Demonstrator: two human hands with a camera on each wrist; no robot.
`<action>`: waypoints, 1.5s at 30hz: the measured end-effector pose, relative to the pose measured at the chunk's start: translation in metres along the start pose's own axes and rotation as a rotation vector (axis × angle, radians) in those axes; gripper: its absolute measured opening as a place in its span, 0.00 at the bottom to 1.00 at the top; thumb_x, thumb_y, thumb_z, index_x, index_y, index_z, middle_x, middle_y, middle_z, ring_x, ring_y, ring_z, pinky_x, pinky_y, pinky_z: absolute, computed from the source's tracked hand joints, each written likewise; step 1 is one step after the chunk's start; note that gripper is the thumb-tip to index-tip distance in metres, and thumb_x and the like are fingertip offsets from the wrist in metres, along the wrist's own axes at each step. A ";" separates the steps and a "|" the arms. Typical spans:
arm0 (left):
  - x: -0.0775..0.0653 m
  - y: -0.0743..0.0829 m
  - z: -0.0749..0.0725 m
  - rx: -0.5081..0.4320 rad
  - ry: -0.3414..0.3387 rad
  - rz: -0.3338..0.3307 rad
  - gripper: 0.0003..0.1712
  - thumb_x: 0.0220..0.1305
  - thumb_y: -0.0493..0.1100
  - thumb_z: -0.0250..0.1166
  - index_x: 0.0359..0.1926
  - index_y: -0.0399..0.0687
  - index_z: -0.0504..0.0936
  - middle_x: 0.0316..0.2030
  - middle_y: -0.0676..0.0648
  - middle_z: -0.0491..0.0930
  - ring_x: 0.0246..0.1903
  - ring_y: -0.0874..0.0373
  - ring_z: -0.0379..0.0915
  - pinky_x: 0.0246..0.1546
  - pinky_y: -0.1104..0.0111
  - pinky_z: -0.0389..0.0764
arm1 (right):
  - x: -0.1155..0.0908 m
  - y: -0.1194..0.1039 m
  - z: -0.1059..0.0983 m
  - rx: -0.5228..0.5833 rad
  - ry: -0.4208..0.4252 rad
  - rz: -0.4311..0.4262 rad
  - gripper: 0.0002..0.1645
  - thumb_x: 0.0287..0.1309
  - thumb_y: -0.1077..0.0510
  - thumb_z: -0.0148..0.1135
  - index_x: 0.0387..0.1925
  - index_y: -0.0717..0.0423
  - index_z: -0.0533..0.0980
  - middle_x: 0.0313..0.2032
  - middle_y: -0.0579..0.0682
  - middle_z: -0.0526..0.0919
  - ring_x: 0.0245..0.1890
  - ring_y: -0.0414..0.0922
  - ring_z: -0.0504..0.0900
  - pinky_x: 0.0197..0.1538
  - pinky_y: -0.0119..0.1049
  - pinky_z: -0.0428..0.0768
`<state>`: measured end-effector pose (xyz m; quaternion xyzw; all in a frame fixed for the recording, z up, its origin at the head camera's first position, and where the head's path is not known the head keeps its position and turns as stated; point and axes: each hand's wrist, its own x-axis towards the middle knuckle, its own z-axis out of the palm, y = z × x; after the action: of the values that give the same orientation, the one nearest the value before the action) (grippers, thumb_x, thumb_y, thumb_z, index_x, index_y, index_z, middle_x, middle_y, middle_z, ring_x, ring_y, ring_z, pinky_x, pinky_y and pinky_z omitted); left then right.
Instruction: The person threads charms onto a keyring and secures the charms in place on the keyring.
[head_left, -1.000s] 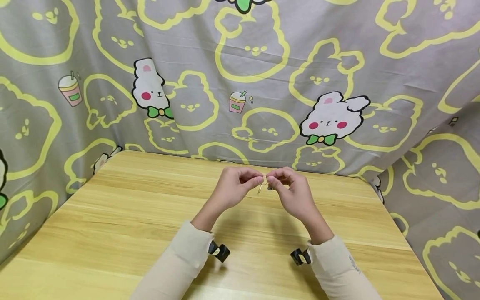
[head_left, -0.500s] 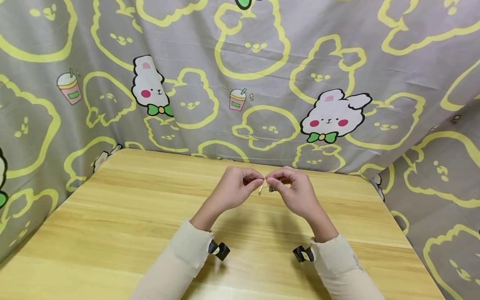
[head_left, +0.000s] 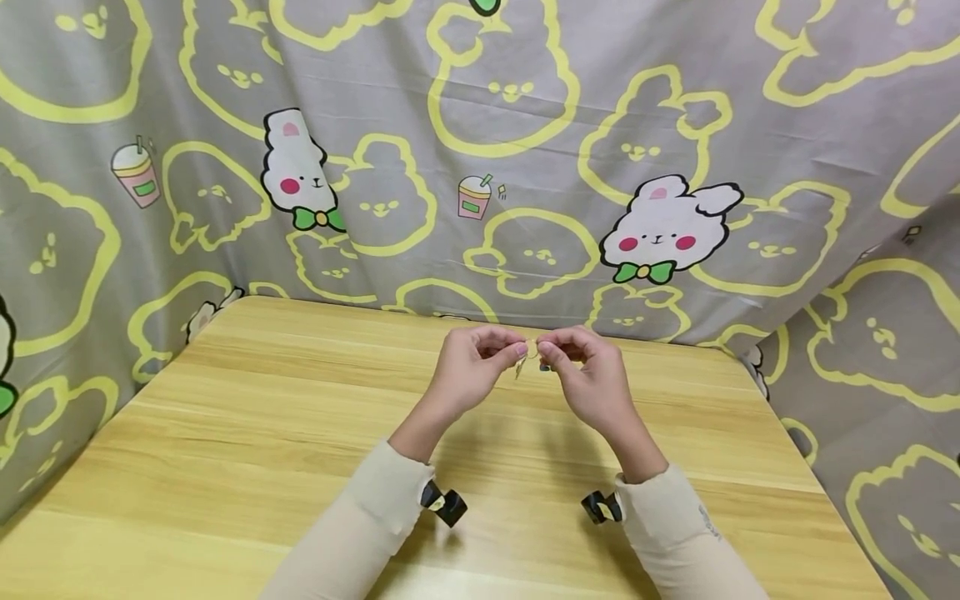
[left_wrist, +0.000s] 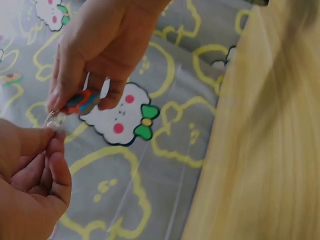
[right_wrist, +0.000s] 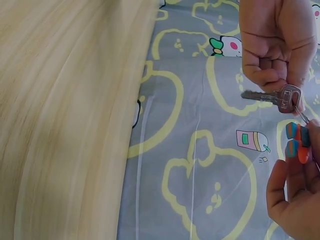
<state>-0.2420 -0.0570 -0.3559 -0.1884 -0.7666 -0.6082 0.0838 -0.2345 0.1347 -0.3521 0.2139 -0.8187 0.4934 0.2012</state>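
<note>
My left hand (head_left: 472, 367) and right hand (head_left: 588, 371) meet fingertip to fingertip above the far part of the table. Between them is a thin metal key ring (head_left: 532, 349), pinched by thumb and finger from both sides. A silver key (right_wrist: 265, 96) hangs from the ring beside the left fingertips; its toothed blade points away from the hand in the right wrist view. An orange and blue charm (left_wrist: 84, 101) dangles by the right hand, under its fingers. The fingertips partly hide the ring.
A wooden table (head_left: 300, 433) lies below both hands. Behind it hangs a grey curtain (head_left: 405, 100) printed with yellow outlines and rabbit faces. Each sleeved wrist bears a black camera, the left camera (head_left: 444, 502) and right camera (head_left: 600, 507).
Both hands have risen slightly since half a second ago. Their fingertips have drawn a little apart, and more of the ring shows between them. The key and charm stay on it.
</note>
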 end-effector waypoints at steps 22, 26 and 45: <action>-0.002 -0.003 0.005 0.073 0.072 0.174 0.07 0.73 0.42 0.66 0.44 0.44 0.88 0.32 0.51 0.85 0.31 0.60 0.77 0.37 0.67 0.81 | -0.001 -0.004 -0.001 0.138 0.009 0.066 0.09 0.68 0.56 0.67 0.40 0.60 0.85 0.35 0.52 0.85 0.33 0.44 0.84 0.36 0.35 0.82; -0.002 -0.001 0.004 0.161 0.056 0.246 0.08 0.74 0.41 0.64 0.44 0.41 0.87 0.32 0.52 0.85 0.31 0.62 0.78 0.36 0.67 0.82 | 0.000 -0.003 -0.005 0.062 -0.007 0.012 0.09 0.68 0.57 0.66 0.41 0.60 0.86 0.36 0.50 0.85 0.34 0.43 0.83 0.39 0.33 0.81; -0.001 0.007 -0.014 0.311 -0.225 0.195 0.07 0.73 0.39 0.64 0.43 0.45 0.89 0.30 0.53 0.85 0.27 0.63 0.77 0.31 0.69 0.80 | 0.004 0.010 -0.012 -0.350 -0.162 -0.550 0.04 0.65 0.68 0.65 0.38 0.58 0.80 0.34 0.48 0.80 0.36 0.44 0.74 0.40 0.39 0.75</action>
<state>-0.2392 -0.0697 -0.3462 -0.3132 -0.8338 -0.4469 0.0839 -0.2416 0.1491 -0.3520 0.4276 -0.8159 0.2541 0.2948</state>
